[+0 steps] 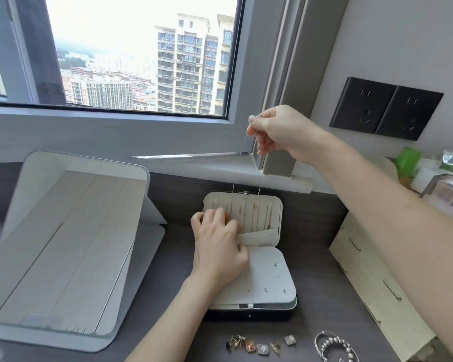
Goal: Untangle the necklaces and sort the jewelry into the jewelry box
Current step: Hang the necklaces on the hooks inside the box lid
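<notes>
Dark desk (319, 307) under a window. At left, large tilted mirror (63, 244); at right edge, pale wooden drawer unit (372, 280). Centre: jewelry box (262, 283), lying open, lid laid back away from the person, pale lining up. Right hand (277, 131): raised well above the lid, thumb and forefinger pinching a thin necklace (243, 146), other fingers curled below. Left hand (217, 244): resting on the lid's left side, fingers curled round the left edge of the lid pocket (262, 237), apparently holding it open. Necklace hangs free as one long loop, no knot visible, two strands running down to the lid's top edge, small gold pendant (255, 205) dangling over the row of hooks; hooked or not, cannot tell. Bead bracelet (335, 346) with a thin silver ring beside it, at the near right of the desk, well apart from the box. Row of small earrings (259, 346) on the desk just in front of the box, loose. Judgement on progress: untangling looks done for this chain; at least one other chain seems already hung in the lid, its end near the pocket; a few studs sit in the earring panel. Left to do: hang this necklace, tuck its tail in the pocket, then sort the earrings and bracelet. Roughly midway.
</notes>
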### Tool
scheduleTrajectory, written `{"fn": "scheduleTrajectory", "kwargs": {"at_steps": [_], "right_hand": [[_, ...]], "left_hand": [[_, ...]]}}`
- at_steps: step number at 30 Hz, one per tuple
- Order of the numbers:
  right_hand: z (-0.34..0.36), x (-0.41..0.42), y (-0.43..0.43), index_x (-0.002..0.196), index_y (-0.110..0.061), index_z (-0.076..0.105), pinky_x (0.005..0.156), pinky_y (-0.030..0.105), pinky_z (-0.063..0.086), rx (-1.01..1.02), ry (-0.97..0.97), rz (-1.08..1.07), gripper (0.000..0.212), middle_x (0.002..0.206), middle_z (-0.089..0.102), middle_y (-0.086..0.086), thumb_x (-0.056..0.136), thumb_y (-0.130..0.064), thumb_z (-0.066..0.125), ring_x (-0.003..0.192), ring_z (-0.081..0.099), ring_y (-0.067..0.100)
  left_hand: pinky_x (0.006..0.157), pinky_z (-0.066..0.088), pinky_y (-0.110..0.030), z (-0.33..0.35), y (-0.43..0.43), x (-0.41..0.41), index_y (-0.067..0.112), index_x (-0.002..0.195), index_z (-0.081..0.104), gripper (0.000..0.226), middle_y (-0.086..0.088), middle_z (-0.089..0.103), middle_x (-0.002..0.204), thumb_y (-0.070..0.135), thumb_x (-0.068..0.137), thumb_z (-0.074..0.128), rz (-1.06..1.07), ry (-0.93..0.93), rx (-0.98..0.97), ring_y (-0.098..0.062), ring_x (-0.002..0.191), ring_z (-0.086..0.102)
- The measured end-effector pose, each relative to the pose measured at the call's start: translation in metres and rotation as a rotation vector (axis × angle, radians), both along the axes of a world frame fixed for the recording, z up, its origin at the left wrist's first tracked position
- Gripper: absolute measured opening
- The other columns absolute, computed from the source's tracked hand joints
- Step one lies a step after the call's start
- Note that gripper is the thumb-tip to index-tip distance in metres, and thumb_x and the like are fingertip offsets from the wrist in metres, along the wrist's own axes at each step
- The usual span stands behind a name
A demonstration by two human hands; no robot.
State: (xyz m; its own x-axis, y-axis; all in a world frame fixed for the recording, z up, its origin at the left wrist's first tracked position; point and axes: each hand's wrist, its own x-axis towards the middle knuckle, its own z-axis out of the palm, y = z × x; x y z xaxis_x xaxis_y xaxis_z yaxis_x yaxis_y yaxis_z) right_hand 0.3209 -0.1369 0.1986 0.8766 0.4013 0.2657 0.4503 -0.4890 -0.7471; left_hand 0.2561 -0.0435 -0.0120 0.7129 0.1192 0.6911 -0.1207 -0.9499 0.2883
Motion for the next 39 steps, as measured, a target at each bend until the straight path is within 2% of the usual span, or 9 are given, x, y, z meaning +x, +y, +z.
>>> {"fn": "scheduleTrajectory", "kwargs": {"at_steps": [8, 14, 19, 23, 25, 27, 29, 31, 39], "right_hand": [[-0.022, -0.005, 0.0, 0.081, -0.004, 0.063, 0.057, 0.024, 0.048, -0.138, -0.041, 0.02, 0.031, 0.063, 0.053, 0.005, 0.099, -0.022, 0.045, 0.055, 0.052, 0.016], [-0.043, -0.011, -0.003, 0.084, -0.002, 0.065, 0.066, 0.03, 0.055, -0.307, -0.079, 0.018, 0.029, 0.067, 0.061, 0.009, 0.097, -0.019, 0.046, 0.06, 0.058, 0.016], [-0.071, -0.013, -0.008, 0.082, -0.004, 0.07, 0.07, 0.035, 0.05, -0.494, -0.222, -0.029, 0.028, 0.074, 0.068, 0.013, 0.092, -0.023, 0.052, 0.068, 0.061, 0.022], [-0.098, -0.012, -0.009, 0.09, -0.008, 0.072, 0.071, 0.029, 0.048, -0.505, -0.293, -0.045, 0.024, 0.087, 0.069, 0.004, 0.093, -0.024, 0.055, 0.077, 0.06, 0.016], [-0.111, -0.009, -0.007, 0.089, -0.012, 0.072, 0.074, 0.033, 0.049, -0.557, -0.393, -0.096, 0.023, 0.09, 0.07, 0.003, 0.092, -0.026, 0.054, 0.085, 0.062, 0.022], [-0.127, -0.008, -0.006, 0.083, -0.012, 0.07, 0.069, 0.033, 0.047, -0.608, -0.593, -0.177, 0.024, 0.085, 0.069, 0.005, 0.092, -0.027, 0.053, 0.082, 0.063, 0.026], [-0.143, -0.01, -0.006, 0.069, -0.011, 0.067, 0.053, 0.03, 0.045, -0.582, -0.803, -0.232, 0.027, 0.067, 0.064, 0.004, 0.087, -0.024, 0.052, 0.063, 0.062, 0.026], [-0.157, -0.011, -0.009, 0.061, -0.013, 0.064, 0.046, 0.026, 0.043, -0.547, -0.917, -0.274, 0.03, 0.056, 0.059, 0.001, 0.083, -0.024, 0.048, 0.051, 0.058, 0.022], [-0.173, 0.0, -0.004, 0.061, -0.011, 0.061, 0.047, 0.023, 0.036, -0.304, -0.806, -0.375, 0.033, 0.053, 0.057, 0.002, 0.085, -0.03, 0.047, 0.047, 0.054, 0.023]], "left_hand": [[0.085, 0.022, -0.032, 0.0, 0.001, 0.0, 0.017, 0.061, 0.06, 0.012, 0.003, 0.05, 0.078, 0.024, 0.053, 0.053, -0.021, -0.009, -0.053, -0.02, 0.08, 0.049], [0.084, 0.022, -0.031, 0.001, 0.002, 0.001, 0.016, 0.061, 0.061, 0.016, 0.002, 0.051, 0.078, 0.024, 0.052, 0.052, -0.016, 0.01, -0.072, -0.021, 0.08, 0.05], [0.083, 0.022, -0.031, 0.001, 0.003, 0.002, 0.016, 0.063, 0.065, 0.018, 0.002, 0.051, 0.077, 0.025, 0.051, 0.055, -0.009, 0.038, -0.084, -0.022, 0.08, 0.05], [0.083, 0.023, -0.032, 0.001, 0.002, 0.002, 0.017, 0.064, 0.066, 0.019, 0.002, 0.052, 0.078, 0.025, 0.051, 0.054, -0.008, 0.049, -0.093, -0.022, 0.08, 0.051], [0.082, 0.023, -0.032, 0.001, 0.002, 0.002, 0.018, 0.064, 0.066, 0.019, 0.002, 0.053, 0.077, 0.025, 0.051, 0.055, -0.007, 0.049, -0.096, -0.023, 0.079, 0.051], [0.082, 0.023, -0.032, 0.001, 0.002, 0.002, 0.018, 0.064, 0.066, 0.019, 0.002, 0.052, 0.077, 0.025, 0.051, 0.055, -0.006, 0.053, -0.094, -0.023, 0.079, 0.051], [0.083, 0.022, -0.032, 0.001, 0.003, 0.002, 0.018, 0.064, 0.066, 0.018, 0.002, 0.052, 0.077, 0.025, 0.051, 0.055, -0.006, 0.055, -0.095, -0.023, 0.08, 0.051], [0.083, 0.022, -0.031, 0.001, 0.003, 0.002, 0.018, 0.063, 0.066, 0.018, 0.002, 0.052, 0.076, 0.025, 0.051, 0.054, -0.006, 0.053, -0.096, -0.022, 0.079, 0.051], [0.083, 0.023, -0.031, 0.001, 0.002, 0.003, 0.019, 0.064, 0.065, 0.019, 0.002, 0.052, 0.077, 0.025, 0.05, 0.054, -0.013, 0.047, -0.103, -0.022, 0.079, 0.052]]}}
